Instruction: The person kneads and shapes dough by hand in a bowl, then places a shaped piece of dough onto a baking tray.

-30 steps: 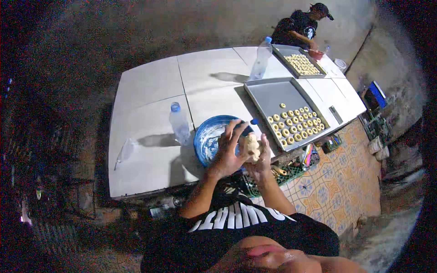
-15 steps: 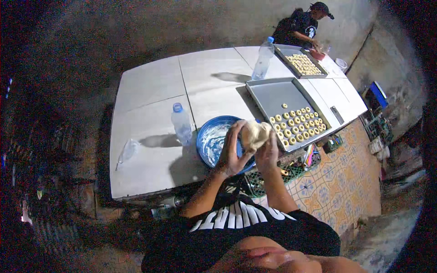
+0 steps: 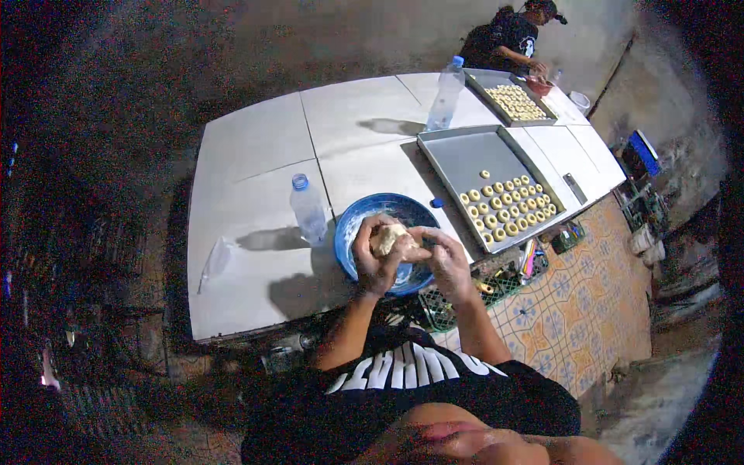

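Observation:
Over the blue bowl, a lump of pale dough rests between my hands. My left hand is wrapped round it from the left, its thumb pointing across toward the right. My right hand has its fingers bent in against the dough's right side, and part of that contact is hidden. White floury residue coats the inside of the bowl. To the right, a large metal tray bears several rows of small dough rings.
An uncapped clear bottle stands left of the bowl, near a crumpled plastic bag. A blue cap lies beside the tray. Farther back are a capped bottle, another filled tray and a co-worker reaching toward a reddish bowl.
My hands have brought the dough lower and to the left, over the bowl. More of the dough is now covered by my fingers, and the blue cap has come into full view.

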Demonstrator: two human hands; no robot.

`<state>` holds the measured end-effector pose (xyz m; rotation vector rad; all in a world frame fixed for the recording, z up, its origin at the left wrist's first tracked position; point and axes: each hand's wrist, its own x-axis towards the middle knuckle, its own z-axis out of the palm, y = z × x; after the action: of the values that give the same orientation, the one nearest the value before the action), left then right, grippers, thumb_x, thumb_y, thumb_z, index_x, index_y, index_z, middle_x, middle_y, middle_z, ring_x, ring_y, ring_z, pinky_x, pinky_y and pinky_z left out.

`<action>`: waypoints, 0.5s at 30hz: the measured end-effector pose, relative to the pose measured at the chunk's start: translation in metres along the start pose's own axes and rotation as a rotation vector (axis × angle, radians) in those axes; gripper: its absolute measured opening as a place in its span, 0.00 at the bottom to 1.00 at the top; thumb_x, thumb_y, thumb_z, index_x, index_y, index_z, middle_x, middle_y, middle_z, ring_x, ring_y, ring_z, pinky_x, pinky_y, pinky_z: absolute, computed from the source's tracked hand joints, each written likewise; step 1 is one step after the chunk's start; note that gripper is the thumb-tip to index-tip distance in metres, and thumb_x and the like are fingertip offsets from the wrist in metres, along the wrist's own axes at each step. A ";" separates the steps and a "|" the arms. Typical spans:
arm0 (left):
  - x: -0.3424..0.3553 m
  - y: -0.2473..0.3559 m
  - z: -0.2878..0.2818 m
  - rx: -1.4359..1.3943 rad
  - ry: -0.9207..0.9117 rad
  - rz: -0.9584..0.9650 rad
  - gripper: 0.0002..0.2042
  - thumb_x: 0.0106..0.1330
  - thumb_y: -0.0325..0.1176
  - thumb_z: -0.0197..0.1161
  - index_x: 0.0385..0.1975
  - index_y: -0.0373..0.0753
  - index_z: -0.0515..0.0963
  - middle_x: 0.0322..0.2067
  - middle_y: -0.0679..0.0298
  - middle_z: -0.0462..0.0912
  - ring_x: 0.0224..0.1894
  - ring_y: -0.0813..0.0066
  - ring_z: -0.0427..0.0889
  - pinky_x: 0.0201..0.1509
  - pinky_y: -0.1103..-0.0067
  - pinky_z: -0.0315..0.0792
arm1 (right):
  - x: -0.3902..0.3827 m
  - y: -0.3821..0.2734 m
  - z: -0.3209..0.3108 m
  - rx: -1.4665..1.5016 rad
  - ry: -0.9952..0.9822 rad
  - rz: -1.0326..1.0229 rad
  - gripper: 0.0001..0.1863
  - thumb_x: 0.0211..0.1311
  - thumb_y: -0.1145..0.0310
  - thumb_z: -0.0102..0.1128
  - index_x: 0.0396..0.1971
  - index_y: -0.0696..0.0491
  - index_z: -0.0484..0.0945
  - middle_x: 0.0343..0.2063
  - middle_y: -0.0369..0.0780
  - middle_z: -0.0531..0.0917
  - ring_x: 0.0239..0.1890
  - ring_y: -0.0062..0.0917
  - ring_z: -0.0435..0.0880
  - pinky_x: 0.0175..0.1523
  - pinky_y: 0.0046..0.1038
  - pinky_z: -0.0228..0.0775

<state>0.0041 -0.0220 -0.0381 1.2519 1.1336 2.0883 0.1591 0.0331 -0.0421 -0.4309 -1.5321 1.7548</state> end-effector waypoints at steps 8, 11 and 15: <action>-0.010 -0.009 0.001 -0.104 0.090 -0.027 0.16 0.59 0.29 0.67 0.44 0.35 0.70 0.38 0.62 0.77 0.41 0.74 0.78 0.49 0.74 0.74 | -0.013 -0.018 0.031 -0.285 0.311 -0.085 0.08 0.64 0.72 0.60 0.36 0.61 0.82 0.33 0.40 0.85 0.36 0.22 0.82 0.45 0.24 0.73; -0.014 0.006 0.003 -0.007 0.125 -0.027 0.16 0.60 0.31 0.66 0.45 0.35 0.70 0.38 0.62 0.78 0.42 0.73 0.78 0.50 0.75 0.73 | -0.014 -0.022 0.025 -0.238 0.461 -0.198 0.07 0.63 0.72 0.60 0.34 0.61 0.81 0.31 0.41 0.84 0.34 0.23 0.83 0.44 0.25 0.75; -0.005 -0.008 -0.022 -0.151 0.230 -0.047 0.21 0.64 0.41 0.61 0.52 0.36 0.68 0.48 0.55 0.77 0.49 0.66 0.78 0.54 0.70 0.74 | -0.010 -0.026 -0.014 -0.085 0.540 -0.305 0.12 0.65 0.67 0.57 0.36 0.62 0.76 0.30 0.42 0.82 0.32 0.27 0.82 0.41 0.29 0.77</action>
<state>-0.0131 -0.0302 -0.0527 0.9257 1.0648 2.2788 0.1833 0.0354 -0.0228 -0.6190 -1.2082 1.2142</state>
